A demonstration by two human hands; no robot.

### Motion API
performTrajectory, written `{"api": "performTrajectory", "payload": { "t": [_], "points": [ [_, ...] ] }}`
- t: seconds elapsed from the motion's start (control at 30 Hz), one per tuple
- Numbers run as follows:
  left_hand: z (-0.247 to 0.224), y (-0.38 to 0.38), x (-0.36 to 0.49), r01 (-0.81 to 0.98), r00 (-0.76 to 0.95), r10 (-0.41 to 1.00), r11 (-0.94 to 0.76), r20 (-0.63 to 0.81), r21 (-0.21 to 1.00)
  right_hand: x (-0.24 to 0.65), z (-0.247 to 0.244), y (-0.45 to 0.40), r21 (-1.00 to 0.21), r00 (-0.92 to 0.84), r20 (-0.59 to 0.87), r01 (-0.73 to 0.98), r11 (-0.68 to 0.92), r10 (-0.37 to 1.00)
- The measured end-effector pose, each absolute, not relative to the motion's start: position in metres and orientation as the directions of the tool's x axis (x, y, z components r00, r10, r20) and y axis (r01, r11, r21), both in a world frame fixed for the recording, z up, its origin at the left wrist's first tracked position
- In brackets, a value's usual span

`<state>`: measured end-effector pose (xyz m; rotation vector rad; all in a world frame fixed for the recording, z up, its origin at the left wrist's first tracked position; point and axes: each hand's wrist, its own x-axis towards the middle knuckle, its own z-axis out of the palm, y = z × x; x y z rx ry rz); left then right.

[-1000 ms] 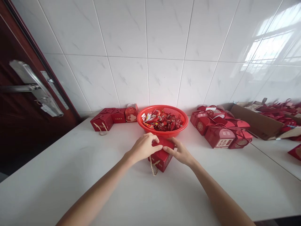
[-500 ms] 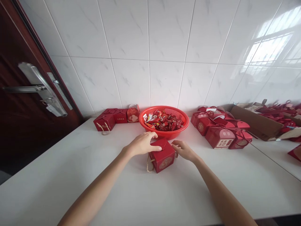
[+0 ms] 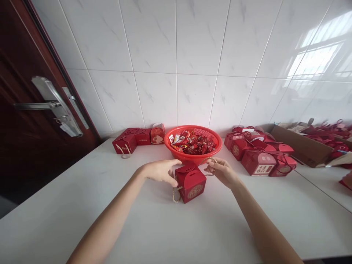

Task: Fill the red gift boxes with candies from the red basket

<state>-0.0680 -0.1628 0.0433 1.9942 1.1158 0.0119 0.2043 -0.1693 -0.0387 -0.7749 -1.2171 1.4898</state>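
Note:
A small red box (image 3: 194,185) with a gold round pattern stands upright on the white table (image 3: 154,234), its top flaps folded together. My right hand (image 3: 221,171) pinches the twisted rope handle (image 3: 210,160) at the box's right side. My left hand (image 3: 161,171) is at the box's left edge, thumb and fingers apart, near the other rope loop (image 3: 176,194), which hangs down to the table. Just behind the box sits a red plastic basket (image 3: 194,157) of wrapped sweets (image 3: 192,142).
Several red boxes (image 3: 125,142) stand at the back left, by the tiled wall (image 3: 154,95). More red boxes (image 3: 260,161) are grouped on the right, beside a cardboard carton (image 3: 299,145) with red items. A dark door (image 3: 33,146) is at the left.
My right hand has lifted the right rope handle up and away from the box. My left hand has moved off the box's top to its left side, its fingers spread.

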Motion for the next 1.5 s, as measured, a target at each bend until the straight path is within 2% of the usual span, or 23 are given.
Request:
{"api": "performTrajectory", "payload": {
  "t": [0.1,0.2,0.27,0.43,0.53,0.63,0.73,0.83,0.93,1.0,1.1,1.33,1.5],
  "points": [
    [0.035,-0.16,-0.06,0.629,0.654,0.702,-0.299,-0.281,0.718,0.203,-0.037,-0.171,-0.931,-0.257,0.167,-0.359,0.066,0.952],
    [0.035,-0.157,-0.057,0.711,0.519,0.818,-0.251,-0.249,0.656,0.204,-0.034,-0.171,-0.91,-0.203,0.219,-0.396,0.124,0.954],
    [0.039,-0.157,-0.058,0.7,0.438,0.872,-0.179,-0.217,0.692,0.206,-0.032,-0.171,-0.892,-0.16,0.251,-0.42,0.164,0.954],
    [0.05,-0.157,-0.063,0.495,0.395,0.89,0.001,-0.226,0.869,0.209,-0.025,-0.174,-0.879,-0.117,0.28,-0.431,0.205,0.953],
    [0.055,-0.158,-0.067,0.36,0.456,0.862,0.048,-0.22,0.932,0.209,-0.021,-0.177,-0.884,-0.12,0.299,-0.407,0.228,0.947],
    [0.061,-0.161,-0.07,0.169,0.534,0.834,0.057,-0.14,0.984,0.209,-0.015,-0.18,-0.888,-0.099,0.314,-0.381,0.256,0.944],
    [0.067,-0.168,-0.069,-0.03,0.613,0.789,0.086,-0.049,0.996,0.207,-0.004,-0.184,-0.92,-0.093,0.309,-0.284,0.272,0.947],
    [0.069,-0.178,-0.061,-0.126,0.659,0.752,0.095,0.012,0.987,0.2,0.012,-0.19,-0.957,-0.127,0.286,-0.092,0.276,0.95],
    [0.065,-0.185,-0.051,-0.152,0.694,0.718,0.086,0.045,0.985,0.186,0.029,-0.197,-0.956,-0.213,0.236,0.126,0.266,0.948],
    [0.06,-0.189,-0.045,-0.151,0.712,0.7,0.082,0.051,0.985,0.175,0.037,-0.2,-0.944,-0.264,0.204,0.202,0.261,0.943],
    [0.056,-0.194,-0.04,-0.132,0.721,0.691,0.073,0.045,0.989,0.16,0.04,-0.203,-0.942,-0.275,0.191,0.219,0.255,0.942],
    [0.061,-0.206,-0.036,-0.038,0.707,0.707,0.034,0.003,0.999,0.144,0.034,-0.203,-0.909,-0.131,0.198,0.347,0.232,0.971],
    [0.06,-0.207,-0.037,0.109,0.623,0.782,-0.053,-0.026,0.993,0.149,0.036,-0.206,-0.904,-0.05,0.238,0.354,0.24,0.97]
  ]
}}
